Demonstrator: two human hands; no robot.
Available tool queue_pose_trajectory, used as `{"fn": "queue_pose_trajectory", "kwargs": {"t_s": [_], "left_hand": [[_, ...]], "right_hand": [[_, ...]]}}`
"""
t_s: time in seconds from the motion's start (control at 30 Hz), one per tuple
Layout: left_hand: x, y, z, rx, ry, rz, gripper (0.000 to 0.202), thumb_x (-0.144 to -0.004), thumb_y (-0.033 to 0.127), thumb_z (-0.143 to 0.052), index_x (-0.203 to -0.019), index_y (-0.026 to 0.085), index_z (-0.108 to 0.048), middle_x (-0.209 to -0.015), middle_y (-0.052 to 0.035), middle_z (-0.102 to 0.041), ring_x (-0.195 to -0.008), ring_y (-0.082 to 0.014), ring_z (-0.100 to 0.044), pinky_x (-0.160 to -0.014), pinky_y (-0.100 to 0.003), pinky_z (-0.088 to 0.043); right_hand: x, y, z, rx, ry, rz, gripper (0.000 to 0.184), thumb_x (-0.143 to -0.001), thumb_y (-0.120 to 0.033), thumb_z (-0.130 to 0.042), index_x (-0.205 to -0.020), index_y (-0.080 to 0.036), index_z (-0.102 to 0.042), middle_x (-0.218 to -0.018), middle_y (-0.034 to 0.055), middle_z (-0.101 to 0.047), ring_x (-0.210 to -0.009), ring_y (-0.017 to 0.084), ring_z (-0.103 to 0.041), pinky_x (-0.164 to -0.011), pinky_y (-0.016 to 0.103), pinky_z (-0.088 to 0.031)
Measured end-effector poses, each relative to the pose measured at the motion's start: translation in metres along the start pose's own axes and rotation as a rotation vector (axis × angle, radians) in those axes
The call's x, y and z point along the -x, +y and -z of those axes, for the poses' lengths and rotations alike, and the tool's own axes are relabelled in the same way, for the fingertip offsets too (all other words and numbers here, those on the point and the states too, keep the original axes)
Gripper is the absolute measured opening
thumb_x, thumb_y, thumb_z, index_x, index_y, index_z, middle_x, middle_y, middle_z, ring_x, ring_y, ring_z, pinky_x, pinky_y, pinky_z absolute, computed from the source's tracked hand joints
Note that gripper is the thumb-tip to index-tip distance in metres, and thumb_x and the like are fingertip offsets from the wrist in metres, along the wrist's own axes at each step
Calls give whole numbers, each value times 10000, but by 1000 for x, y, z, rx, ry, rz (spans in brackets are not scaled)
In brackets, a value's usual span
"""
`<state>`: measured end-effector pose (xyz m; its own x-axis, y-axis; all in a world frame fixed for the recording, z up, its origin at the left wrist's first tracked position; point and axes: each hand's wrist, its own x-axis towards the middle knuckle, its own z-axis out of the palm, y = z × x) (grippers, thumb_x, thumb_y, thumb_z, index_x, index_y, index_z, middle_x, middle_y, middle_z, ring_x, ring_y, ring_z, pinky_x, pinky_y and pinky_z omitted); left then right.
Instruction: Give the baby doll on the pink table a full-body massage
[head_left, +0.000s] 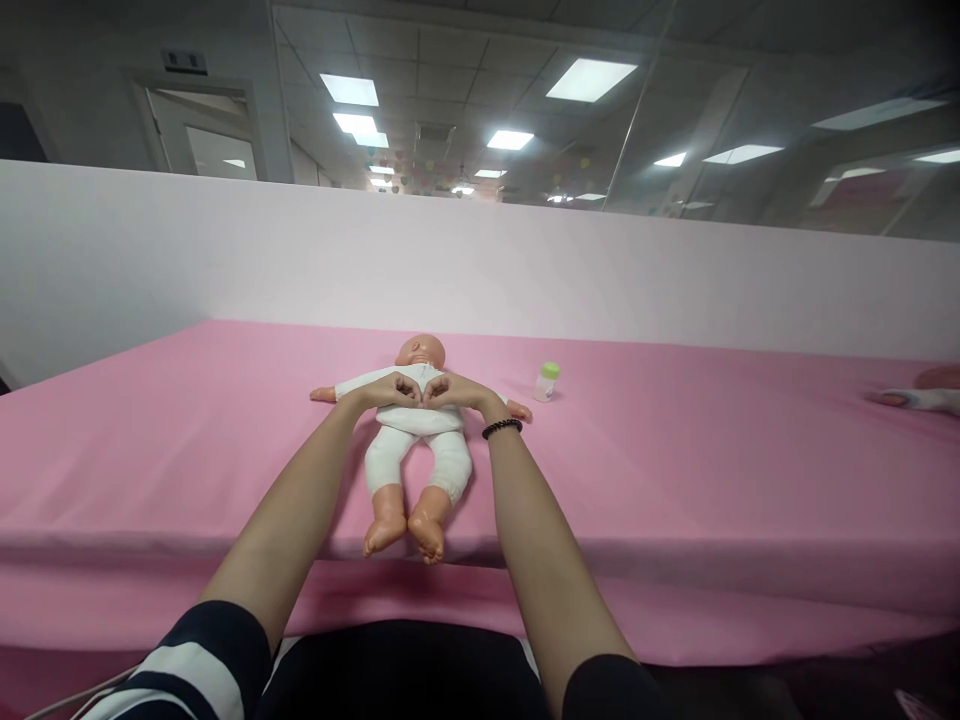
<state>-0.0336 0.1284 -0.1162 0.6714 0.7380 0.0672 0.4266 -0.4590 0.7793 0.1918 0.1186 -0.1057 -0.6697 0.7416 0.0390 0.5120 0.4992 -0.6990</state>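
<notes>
A baby doll [388, 455] in white clothes lies on its back, its feet pointing toward me and its arms spread. My left hand [397, 390] is closed in a pinch on the front of the doll's white top [409, 419]. Right beside it, my right hand [453, 391] pinches the same cloth at the middle of the chest. The fingertips of both hands nearly meet there, and they hide any fastening under them. A dark bead bracelet [502, 428] circles my right wrist.
The doll lies on a pink padded surface [675, 460]. To its right stands a small clear bottle with a green lid [550, 372]. Part of another doll [930, 395] shows at the far right edge. Behind runs a low white wall [480, 265] with glass above.
</notes>
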Motion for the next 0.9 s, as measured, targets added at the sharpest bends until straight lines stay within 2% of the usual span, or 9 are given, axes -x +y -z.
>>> {"fn": "queue_pose_trajectory", "kwargs": {"t_s": [0.1, 0.27, 0.5, 0.67, 0.8, 0.9], "left_hand": [[4, 3, 2, 27, -40, 7, 271, -669, 409, -783, -817, 190, -725, -817, -15, -667, -826, -164, -597, -744, -271, -468], [6, 6, 1, 35, -82, 24, 195, -646, 327, -792, -766, 187, -730, -800, -19, -672, -809, -163, -591, -711, -260, -463], [8, 13, 4, -32, 22, -4, 285, -670, 423, -792, -766, 164, -719, -740, -25, -635, -727, -146, -558, -670, -271, -451], [7, 30, 1, -202, 35, 18, 194, -644, 345, -794, -726, 183, -725, -708, -13, -640, -716, -161, -572, -646, -280, -436], [4, 41, -4, -353, 63, 42, 118, -614, 284, -766, -652, 200, -692, -690, -4, -640, -724, -179, -589, -628, -284, -420], [5, 45, -7, -452, 144, 64, 119, -669, 313, -719, -670, 205, -669, -703, -16, -638, -715, -194, -587, -617, -305, -403]], "right_hand": [[1, 1, 2, -16, -16, 4, 193, -727, -337, -762, -849, -191, -731, -883, -12, -695, -897, 164, -592, -813, 252, -466], [-2, 2, 2, -16, -50, 5, 231, -658, -307, -824, -795, -154, -720, -834, 1, -688, -859, 166, -579, -788, 252, -463], [4, -2, 4, -20, 3, 41, 223, -764, -332, -754, -910, -164, -742, -906, 12, -709, -905, 169, -610, -826, 262, -473], [2, -5, 4, 48, -27, 3, 226, -715, -289, -826, -880, -156, -748, -862, 9, -716, -883, 196, -637, -834, 299, -491], [2, -8, 4, 98, -9, -16, 249, -876, -374, -759, -934, -136, -711, -907, 24, -703, -878, 186, -660, -851, 352, -536], [4, -12, 3, 127, 58, -20, 265, -954, -393, -690, -988, -130, -688, -968, 39, -691, -894, 174, -661, -848, 360, -556]]}}
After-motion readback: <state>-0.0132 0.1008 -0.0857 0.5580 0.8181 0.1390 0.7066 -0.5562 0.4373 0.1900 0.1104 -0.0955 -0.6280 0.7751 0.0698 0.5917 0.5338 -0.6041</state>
